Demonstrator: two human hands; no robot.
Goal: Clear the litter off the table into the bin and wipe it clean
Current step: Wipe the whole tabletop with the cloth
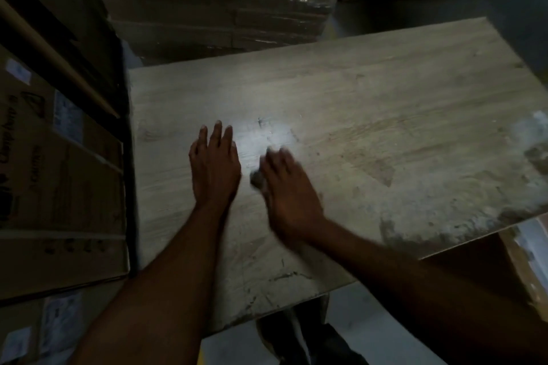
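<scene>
A pale wood-grain table (370,92) fills the middle of the head view, smudged and dusty along its near right edge. My left hand (214,164) lies flat on it, fingers spread and holding nothing. Just to its right, my right hand (286,187) is blurred with motion and presses a small grey wad, apparently a cloth (257,178), against the tabletop. Only a bit of the cloth shows beside the thumb. A bright patch of light sits on the surface just beyond both hands. No bin is in sight.
Stacked cardboard boxes (59,187) stand close against the table's left edge. Plastic-wrapped cartons (222,3) rise behind the far edge. Another box (527,264) sits low at the right. Pale floor (370,323) shows under the near edge.
</scene>
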